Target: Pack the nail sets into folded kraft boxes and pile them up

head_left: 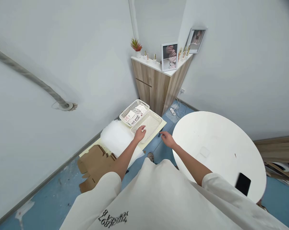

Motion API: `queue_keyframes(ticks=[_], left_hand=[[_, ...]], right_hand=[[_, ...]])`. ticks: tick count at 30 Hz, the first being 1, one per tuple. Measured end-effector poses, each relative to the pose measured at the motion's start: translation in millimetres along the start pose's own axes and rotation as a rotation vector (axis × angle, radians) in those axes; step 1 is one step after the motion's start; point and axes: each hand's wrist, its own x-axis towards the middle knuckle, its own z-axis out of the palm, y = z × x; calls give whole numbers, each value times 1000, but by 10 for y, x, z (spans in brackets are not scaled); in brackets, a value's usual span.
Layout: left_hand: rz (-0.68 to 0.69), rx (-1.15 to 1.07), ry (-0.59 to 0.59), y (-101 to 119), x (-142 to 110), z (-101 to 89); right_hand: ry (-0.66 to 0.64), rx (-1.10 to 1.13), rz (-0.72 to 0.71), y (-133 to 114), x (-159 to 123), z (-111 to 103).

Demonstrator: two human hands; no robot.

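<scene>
My left hand [140,133] reaches down to the near edge of an empty white perforated tray [152,120], its fingers curled and touching the rim. Behind it a second white basket [131,109] holds several small cards and packets. My right hand [167,139] hovers to the right of the tray over the blue floor, fingers loosely bent, seemingly pinching something small and dark that I cannot make out. Both trays rest on a pale yellow sheet [160,125] beside a heap of white foam wrap [115,137].
Flattened brown cardboard boxes [94,166] lie at the lower left. A round white table [218,150] with a black phone [243,184] stands at the right. A wooden cabinet [156,84] with picture frames and a plant fills the corner. A power strip [172,111] lies on the floor.
</scene>
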Motion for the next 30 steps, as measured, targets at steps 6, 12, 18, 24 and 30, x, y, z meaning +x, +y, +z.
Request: queue_keyframes(ticks=[6,12,18,24,30], left_hand=[[9,-13,5,-164,580,-344],[62,29,-8,-208,1312,-465],[0,127,28,-278,2106,-444],[-56,272,-33,-392,2545,-359],[-101,306,-29,-444,2590,-290]], right_hand=[[-29,16,10,-437,738,302],[-41,-10,34,-666,1260,379],[-23,-46,45,-712,1725,368],[-30,-47,73,-594,1844,366],[-24,-46,108,-485,1859,301]])
